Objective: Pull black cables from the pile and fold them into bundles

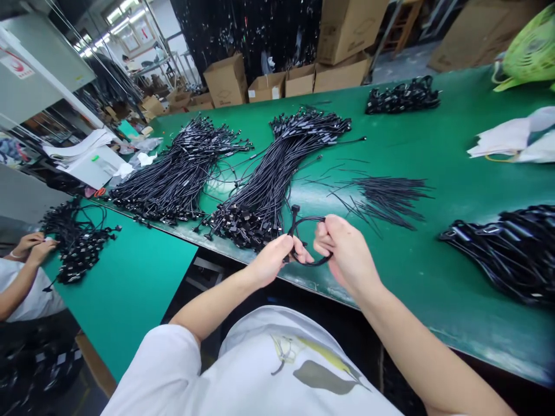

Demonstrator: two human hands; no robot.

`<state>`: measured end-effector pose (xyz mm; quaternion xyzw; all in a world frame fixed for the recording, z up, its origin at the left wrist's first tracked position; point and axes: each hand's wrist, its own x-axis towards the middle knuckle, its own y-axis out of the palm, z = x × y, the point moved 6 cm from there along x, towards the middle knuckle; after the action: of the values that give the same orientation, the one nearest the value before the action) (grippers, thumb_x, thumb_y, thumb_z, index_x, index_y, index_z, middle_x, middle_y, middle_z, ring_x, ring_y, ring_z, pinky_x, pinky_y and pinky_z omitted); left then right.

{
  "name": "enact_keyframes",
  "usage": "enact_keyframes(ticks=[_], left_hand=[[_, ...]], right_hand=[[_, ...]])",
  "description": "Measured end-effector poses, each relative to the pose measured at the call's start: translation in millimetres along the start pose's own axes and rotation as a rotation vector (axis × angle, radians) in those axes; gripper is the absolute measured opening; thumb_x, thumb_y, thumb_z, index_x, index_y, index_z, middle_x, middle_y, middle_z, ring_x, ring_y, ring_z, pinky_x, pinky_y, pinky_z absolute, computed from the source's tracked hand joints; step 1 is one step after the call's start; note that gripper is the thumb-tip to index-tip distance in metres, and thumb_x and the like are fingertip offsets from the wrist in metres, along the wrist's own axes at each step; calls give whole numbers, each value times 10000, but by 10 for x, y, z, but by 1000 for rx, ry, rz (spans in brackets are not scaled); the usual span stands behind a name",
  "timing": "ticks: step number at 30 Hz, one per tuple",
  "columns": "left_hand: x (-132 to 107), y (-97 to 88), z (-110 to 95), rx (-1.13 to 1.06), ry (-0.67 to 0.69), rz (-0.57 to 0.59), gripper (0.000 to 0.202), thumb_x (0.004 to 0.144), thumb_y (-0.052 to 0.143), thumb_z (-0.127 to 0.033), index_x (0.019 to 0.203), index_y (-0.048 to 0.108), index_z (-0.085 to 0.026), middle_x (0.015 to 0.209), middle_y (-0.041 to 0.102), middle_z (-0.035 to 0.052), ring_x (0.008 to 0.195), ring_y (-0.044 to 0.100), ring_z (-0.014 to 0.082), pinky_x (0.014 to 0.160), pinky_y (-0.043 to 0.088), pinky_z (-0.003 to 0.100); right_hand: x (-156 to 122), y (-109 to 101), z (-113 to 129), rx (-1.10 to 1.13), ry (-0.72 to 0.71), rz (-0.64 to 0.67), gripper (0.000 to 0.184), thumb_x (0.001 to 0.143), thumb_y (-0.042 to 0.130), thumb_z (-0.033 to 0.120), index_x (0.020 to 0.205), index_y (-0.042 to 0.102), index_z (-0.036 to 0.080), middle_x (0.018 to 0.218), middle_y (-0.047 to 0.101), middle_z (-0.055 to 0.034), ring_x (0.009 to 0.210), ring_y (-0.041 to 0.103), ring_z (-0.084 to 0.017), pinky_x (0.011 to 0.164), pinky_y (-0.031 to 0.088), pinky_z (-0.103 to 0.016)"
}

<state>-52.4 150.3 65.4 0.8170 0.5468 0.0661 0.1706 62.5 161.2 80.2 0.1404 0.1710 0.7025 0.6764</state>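
Note:
My left hand (272,260) and my right hand (347,251) both grip a short black cable (309,254), bent into a loop above the green workbench (416,283). A black connector (295,211) sticks up from the loop near my left hand. Just beyond my left hand lies a large bundle of black connector cables (255,188), its plug ends almost level with that hand. A second bundle (176,173) lies further left. Thin loose black wires (385,199) spread out past my right hand, and a heap of glossy black cables (503,254) lies to the right.
A co-worker's hands (34,245) rest beside a cable pile (78,245) on a teal mat (125,294) at left. Another black bundle (403,96), white papers (515,138), a green fan (529,49) and cardboard boxes (225,81) stand beyond.

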Motion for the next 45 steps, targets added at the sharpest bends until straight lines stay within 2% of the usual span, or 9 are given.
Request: enact_keyframes(ticks=[4,8,13,18,25,31,37,41,45], left_hand=[[-40,9,235,117,71,-24,490,872,459,-671,768,418,-194,594,397,-61,547,460,100,607,395,262],[-144,1,267,509,21,140,354,911,500,-513,979,527,-167,678,519,-12,617,499,136,650,421,282],[-290,-6,312,813,-91,275,291,912,516,-395,1081,567,-163,898,621,57,857,590,209,844,465,353],[-283,151,417,466,-105,349,377,903,516,-527,897,619,-165,1005,613,78,1064,550,211,1024,397,362],[-302,428,653,-326,-516,269,549,809,535,-705,857,533,-158,560,373,-87,432,407,72,567,499,286],[-244,442,711,-531,-581,139,379,741,778,-417,860,598,-106,633,402,-60,541,442,44,558,442,180],[-301,363,867,-176,-476,156,463,768,687,-575,771,578,-124,530,366,-72,446,357,54,448,335,200],[-276,180,810,-22,-406,136,471,807,640,-585,761,569,-122,526,380,-68,457,384,58,479,352,209],[-124,36,629,-217,-362,-79,454,737,733,-541,751,519,-142,548,314,-95,448,290,32,429,281,168]], right_hand=[[-56,108,-95,67,30,4,447,784,653,630,831,555,196,860,555,-29,729,588,-133,526,498,-225],[-101,99,-189,-103,-139,-63,369,794,686,539,861,599,187,1163,539,-57,917,616,-147,752,571,-271],[-189,108,-289,-68,-89,-50,314,796,727,369,830,455,215,931,542,24,545,487,-35,380,372,-143],[-218,82,-218,4,-32,71,277,866,658,431,863,482,217,661,414,63,463,410,-40,331,247,-125],[-94,-102,-165,89,76,52,403,770,743,496,839,457,220,673,389,67,473,371,-33,318,213,-115],[-46,-265,-284,118,189,-55,397,752,744,468,935,475,241,590,372,100,411,283,-28,321,202,-118],[-168,-333,-335,-70,167,67,335,831,620,514,914,481,220,460,402,121,308,286,-47,315,245,-157],[-26,-739,-185,-617,29,273,395,884,478,547,907,614,177,726,633,-27,646,622,-143,621,514,-273],[386,-1643,87,-912,-31,-109,223,895,481,332,919,613,154,965,605,-116,821,581,-193,761,464,-336]])
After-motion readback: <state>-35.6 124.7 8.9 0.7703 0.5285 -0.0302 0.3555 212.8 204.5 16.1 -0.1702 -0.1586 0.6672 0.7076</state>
